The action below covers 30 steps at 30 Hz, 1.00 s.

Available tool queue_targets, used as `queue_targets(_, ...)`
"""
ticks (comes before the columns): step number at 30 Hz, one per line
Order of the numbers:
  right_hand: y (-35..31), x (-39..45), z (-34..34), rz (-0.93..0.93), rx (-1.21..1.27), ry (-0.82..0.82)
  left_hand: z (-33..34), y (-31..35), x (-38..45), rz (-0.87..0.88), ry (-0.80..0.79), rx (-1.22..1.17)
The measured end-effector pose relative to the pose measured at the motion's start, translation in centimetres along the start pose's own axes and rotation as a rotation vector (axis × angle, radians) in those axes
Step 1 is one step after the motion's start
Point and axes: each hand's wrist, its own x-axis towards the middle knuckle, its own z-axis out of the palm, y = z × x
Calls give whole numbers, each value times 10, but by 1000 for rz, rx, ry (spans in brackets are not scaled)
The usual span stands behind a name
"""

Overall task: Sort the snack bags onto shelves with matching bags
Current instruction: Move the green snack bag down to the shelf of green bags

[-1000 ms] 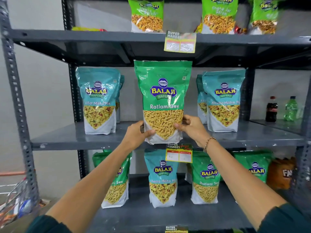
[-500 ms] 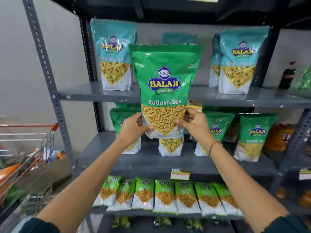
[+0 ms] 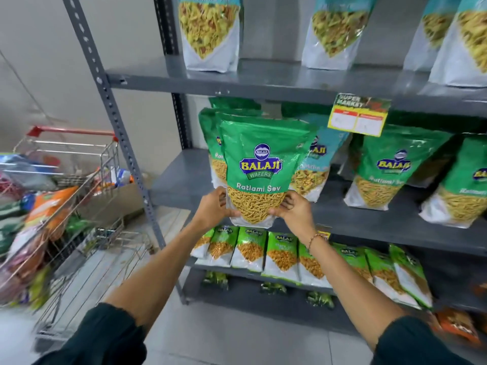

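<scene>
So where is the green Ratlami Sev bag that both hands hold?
In the head view, centre, the green Ratlami Sev bag is upright before the grey middle shelf, covering another green bag, with a teal bag at its right.

Single head view looks forward and down, close to the shelves (image 3: 263, 85)

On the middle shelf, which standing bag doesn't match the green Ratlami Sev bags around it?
The teal Khatta Mitha bag, standing just right of the held Ratlami Sev bag and partly hidden behind it. It alone is teal; the others there are green.
</scene>
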Motion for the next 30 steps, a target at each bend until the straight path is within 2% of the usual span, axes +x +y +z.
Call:
queue_targets(4, 26, 33, 15, 40, 2, -35, 2, -38, 48, -57, 36, 88)
queue_targets(7, 37, 61, 26, 40, 19, -32, -1, -26, 58, -79, 80, 68)
queue_targets(13, 51, 101, 40, 53, 13, -43, -8, -27, 98, -71, 50, 99)
queue_targets(22, 72, 116, 37, 44, 24, -35, 8, -34, 119, -87, 28, 38)
queue_targets(26, 75, 119, 33, 42, 48, -34, 11, -36, 127, -81, 19, 72)
queue_targets(30, 78, 120, 26, 46, -1, -115, 13, -39, 124, -81, 45, 182)
